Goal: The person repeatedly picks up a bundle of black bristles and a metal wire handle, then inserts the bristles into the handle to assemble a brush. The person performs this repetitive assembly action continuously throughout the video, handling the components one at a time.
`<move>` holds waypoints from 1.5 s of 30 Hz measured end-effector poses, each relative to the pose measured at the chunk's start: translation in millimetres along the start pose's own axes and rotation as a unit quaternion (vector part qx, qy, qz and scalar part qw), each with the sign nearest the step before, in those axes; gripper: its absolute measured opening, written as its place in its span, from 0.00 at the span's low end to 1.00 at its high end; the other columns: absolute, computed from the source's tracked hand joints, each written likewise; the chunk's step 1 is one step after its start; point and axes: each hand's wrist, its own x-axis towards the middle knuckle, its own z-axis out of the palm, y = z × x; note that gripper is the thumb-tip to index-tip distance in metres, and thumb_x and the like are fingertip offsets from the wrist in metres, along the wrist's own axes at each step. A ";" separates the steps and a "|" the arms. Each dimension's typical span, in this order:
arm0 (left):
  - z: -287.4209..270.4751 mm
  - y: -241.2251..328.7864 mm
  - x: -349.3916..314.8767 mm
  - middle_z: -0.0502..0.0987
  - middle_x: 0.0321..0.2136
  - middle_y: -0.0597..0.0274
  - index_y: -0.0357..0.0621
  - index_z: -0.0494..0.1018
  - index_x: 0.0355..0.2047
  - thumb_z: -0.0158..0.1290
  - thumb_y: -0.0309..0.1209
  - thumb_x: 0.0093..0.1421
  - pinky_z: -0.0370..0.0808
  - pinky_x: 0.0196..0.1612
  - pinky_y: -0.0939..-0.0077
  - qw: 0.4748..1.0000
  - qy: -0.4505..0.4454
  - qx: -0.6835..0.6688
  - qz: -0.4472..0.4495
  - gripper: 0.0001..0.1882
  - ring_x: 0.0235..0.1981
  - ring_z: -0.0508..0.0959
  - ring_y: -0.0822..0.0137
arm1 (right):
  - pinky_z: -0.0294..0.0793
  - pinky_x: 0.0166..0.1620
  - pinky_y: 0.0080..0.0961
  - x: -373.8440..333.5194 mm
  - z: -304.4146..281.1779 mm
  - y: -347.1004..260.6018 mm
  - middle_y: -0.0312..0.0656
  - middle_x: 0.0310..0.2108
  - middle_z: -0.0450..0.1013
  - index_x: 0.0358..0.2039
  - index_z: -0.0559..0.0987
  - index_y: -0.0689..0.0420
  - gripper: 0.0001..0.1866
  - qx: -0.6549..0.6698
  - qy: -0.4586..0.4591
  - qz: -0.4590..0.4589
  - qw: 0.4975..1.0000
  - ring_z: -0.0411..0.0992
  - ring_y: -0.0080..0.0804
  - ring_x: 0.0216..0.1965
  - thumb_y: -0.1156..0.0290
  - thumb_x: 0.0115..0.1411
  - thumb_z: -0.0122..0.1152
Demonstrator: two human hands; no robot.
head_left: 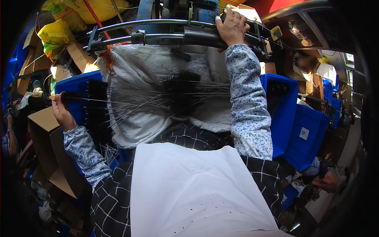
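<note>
At the far left, my left hand [65, 114] pinches the tip of a black-bristled tube brush [75, 96]. My right hand [233, 27] is at the top, curled over the metal rail [166, 22] of a machine; its fingertips are partly hidden. Across my lap, a white woven sack [136, 65] bears a pile of tube brushes [181, 91] with black bristles and thin wire stems. More black brush heads [98, 94] stand at the pile's left, over a blue bin. One brush [204, 4] lies at the machine's far side, near my right hand.
A blue bin [59, 85] stands at the left beside an open cardboard box [51, 146]. More blue bins [282, 114] stand at the right. Ahead, the machine's dark roller [203, 36] spans above the sack. Yellow bags [55, 35] lie at the far left.
</note>
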 end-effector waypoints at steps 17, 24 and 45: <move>-26.1 114.9 0.8 0.69 0.32 0.52 0.29 0.66 0.32 0.48 0.15 0.45 0.72 0.35 0.77 0.751 0.180 0.495 0.399 0.11 0.33 0.73 0.63 | 0.59 0.43 0.40 2.4 -2.1 -41.5 0.43 0.42 0.65 0.45 0.67 0.56 0.21 0.100 0.006 0.024 0.995 0.65 0.38 0.43 0.65 0.49 0.49; -14.9 106.5 1.0 0.71 0.33 0.53 0.35 0.69 0.35 0.50 0.15 0.43 0.69 0.39 0.74 0.732 0.134 0.513 0.428 0.15 0.35 0.72 0.60 | 0.59 0.41 0.41 6.9 -14.5 -91.0 0.39 0.36 0.67 0.42 0.69 0.54 0.18 0.087 -0.032 0.069 0.993 0.64 0.36 0.40 0.67 0.49 0.46; 49.1 87.2 5.9 0.70 0.33 0.56 0.32 0.63 0.38 0.42 0.25 0.53 0.71 0.38 0.78 0.952 0.077 -0.283 0.085 0.12 0.34 0.72 0.67 | 0.54 0.48 0.42 41.8 5.1 49.8 0.38 0.42 0.66 0.45 0.68 0.41 0.18 -0.018 -0.063 0.007 0.998 0.60 0.43 0.47 0.54 0.54 0.40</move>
